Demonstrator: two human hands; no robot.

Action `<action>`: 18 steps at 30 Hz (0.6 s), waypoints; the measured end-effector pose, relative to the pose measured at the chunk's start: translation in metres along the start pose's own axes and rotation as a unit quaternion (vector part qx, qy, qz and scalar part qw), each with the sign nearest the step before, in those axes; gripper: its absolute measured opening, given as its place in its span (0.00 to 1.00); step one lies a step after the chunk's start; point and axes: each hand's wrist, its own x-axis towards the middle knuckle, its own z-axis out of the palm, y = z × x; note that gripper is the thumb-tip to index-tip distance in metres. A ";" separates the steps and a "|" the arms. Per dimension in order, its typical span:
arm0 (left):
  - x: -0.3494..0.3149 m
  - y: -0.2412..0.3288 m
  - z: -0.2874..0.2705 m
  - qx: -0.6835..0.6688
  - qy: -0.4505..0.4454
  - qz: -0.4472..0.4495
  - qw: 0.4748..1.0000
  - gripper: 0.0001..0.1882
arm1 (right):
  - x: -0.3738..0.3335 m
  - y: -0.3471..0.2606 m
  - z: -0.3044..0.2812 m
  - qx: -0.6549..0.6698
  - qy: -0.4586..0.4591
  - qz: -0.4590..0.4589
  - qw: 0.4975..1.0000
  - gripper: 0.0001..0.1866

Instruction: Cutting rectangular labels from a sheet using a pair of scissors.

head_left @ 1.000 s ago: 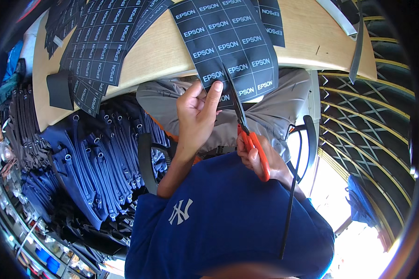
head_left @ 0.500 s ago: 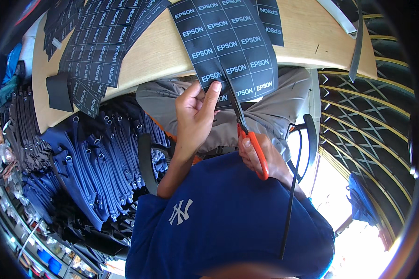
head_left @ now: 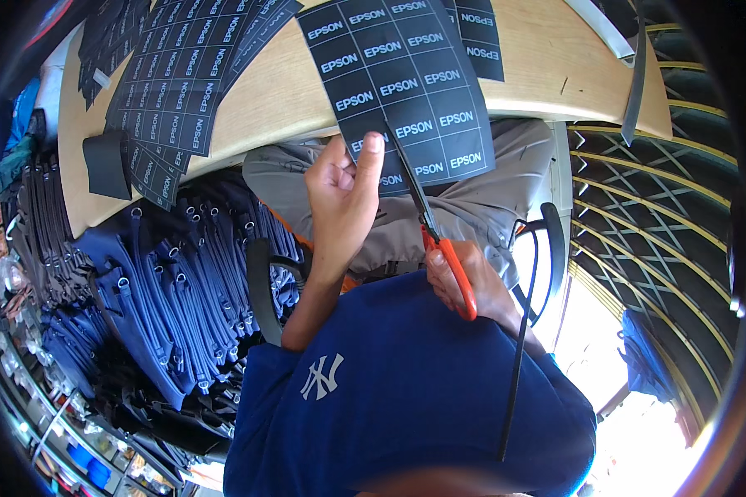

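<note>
My left hand (head_left: 344, 189) is closed on the lower left edge of a black sheet (head_left: 439, 98), its thumb lying on top. White lines divide this sheet into a grid of printed labels. Scissors (head_left: 457, 280) with orange-red handles and dark blades are in my right hand (head_left: 478, 273), whose fingers wrap the handles. The blades reach up from the sheet's lower edge along a line between label columns, just right of my left thumb. I cannot tell how far apart the blades are.
More black printed sheets (head_left: 170, 83) overlap on the wooden table (head_left: 265, 108) at the left, beside a plain black piece (head_left: 106, 164). Rows of blue straps with metal rings (head_left: 170, 306) hang at the left. A chair armrest (head_left: 553, 257) and a folding lattice gate (head_left: 646, 190) are at the right.
The sheet and my left hand have shifted slightly left. The scissor blades have tilted a little left with the sheet, while my right hand has hardly moved.
</note>
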 end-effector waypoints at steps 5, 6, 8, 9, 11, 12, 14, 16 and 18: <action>0.005 -0.007 0.001 0.034 0.037 0.014 0.999 0.08 | -0.001 0.000 0.000 -0.067 0.003 -0.067 0.996 0.19; 0.005 -0.008 0.001 0.048 0.037 0.036 0.997 0.07 | -0.001 -0.001 -0.001 -0.066 0.004 -0.067 0.996 0.19; 0.004 -0.005 0.005 0.032 0.042 0.028 0.998 0.07 | -0.001 -0.001 -0.003 -0.082 -0.033 -0.096 0.991 0.21; 0.003 -0.004 0.006 0.015 0.047 0.020 0.999 0.07 | -0.001 0.001 -0.003 -0.081 -0.033 -0.096 0.991 0.21; 0.001 -0.006 0.004 0.029 0.039 0.025 0.999 0.07 | -0.001 0.007 -0.003 -0.059 -0.051 -0.110 0.991 0.24; 0.001 -0.008 0.004 0.043 0.031 0.029 0.998 0.07 | 0.000 0.008 -0.004 -0.058 -0.051 -0.110 0.991 0.24; -0.001 -0.010 0.004 0.038 0.026 0.028 0.999 0.06 | 0.002 0.010 -0.005 -0.056 -0.061 -0.097 0.992 0.26; -0.002 -0.010 0.005 0.032 0.019 0.026 0.999 0.06 | 0.003 0.009 -0.004 -0.054 -0.058 -0.102 0.992 0.27; -0.004 -0.009 0.006 0.031 0.016 0.007 0.999 0.06 | 0.003 0.008 -0.004 -0.052 -0.054 -0.107 0.991 0.27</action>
